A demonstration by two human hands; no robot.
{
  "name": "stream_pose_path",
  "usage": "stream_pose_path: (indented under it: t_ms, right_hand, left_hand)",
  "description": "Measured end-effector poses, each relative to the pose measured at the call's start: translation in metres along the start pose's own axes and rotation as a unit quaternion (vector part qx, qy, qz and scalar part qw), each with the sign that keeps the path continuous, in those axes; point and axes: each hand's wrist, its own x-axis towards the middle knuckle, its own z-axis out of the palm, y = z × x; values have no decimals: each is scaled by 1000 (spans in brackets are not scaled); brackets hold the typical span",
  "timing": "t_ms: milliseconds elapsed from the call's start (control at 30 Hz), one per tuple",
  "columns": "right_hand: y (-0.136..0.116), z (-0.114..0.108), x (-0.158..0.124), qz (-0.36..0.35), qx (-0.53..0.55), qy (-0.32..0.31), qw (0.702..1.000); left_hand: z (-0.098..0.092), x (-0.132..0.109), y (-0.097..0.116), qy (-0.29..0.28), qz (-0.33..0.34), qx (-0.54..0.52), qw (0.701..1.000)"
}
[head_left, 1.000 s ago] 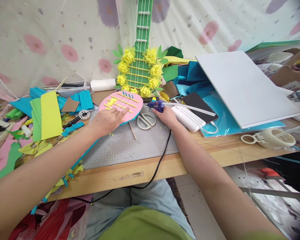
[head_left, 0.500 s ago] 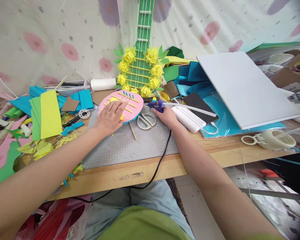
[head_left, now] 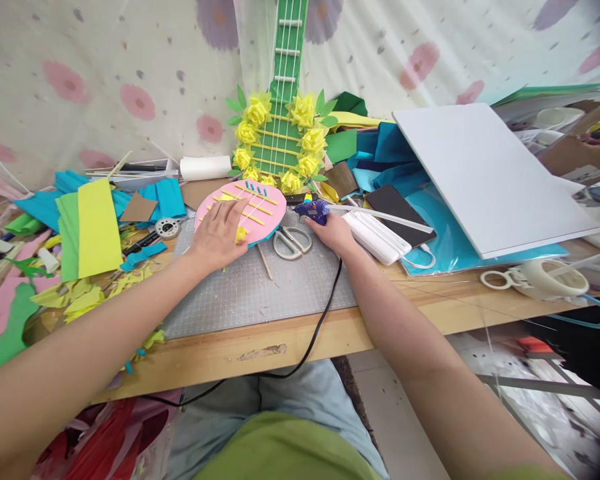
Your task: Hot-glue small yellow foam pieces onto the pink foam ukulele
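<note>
My left hand lies over a pink oval board, its fingers stretched out across the surface. The board carries yellow strips, thin white strings and small blue pegs, and a yellow paper bit shows beside my fingers. What is under the palm is hidden. To the right, my right hand is closed around a blue hot glue gun with a long white glue stick out of its back. Between the hands, scissors and a thin wooden stick rest on the grey cutting mat.
Behind stands a green paper guitar ringed with yellow flowers. Coloured paper scraps crowd the left side. A white power bank, a large white board and a tape roll are at right. A black cord crosses the table edge.
My left hand's fingers have shifted slightly on the pink board, showing a little more of the yellow bit beside them. My right hand stays on the hot glue gun.
</note>
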Motion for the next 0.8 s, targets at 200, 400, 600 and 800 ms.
stream_pose_path:
  t_ms: [200, 400, 600, 800]
  right_hand:
    - [-2, -2, -2, 6, -2, -5, 1000]
    - [0, 0, -1, 3, -2, 0, 1000]
    - [0, 1, 1, 2, -10, -3, 1000]
    - [-1, 0, 0, 5, -9, -3, 1000]
  left_hand:
    - [-4, -3, -3, -15, -29, -9, 999]
    - [2, -2, 0, -12, -54, -16, 998]
    - [7, 4, 3, -3, -73, -17, 997]
    - [7, 6, 4, -18, -77, -25, 997]
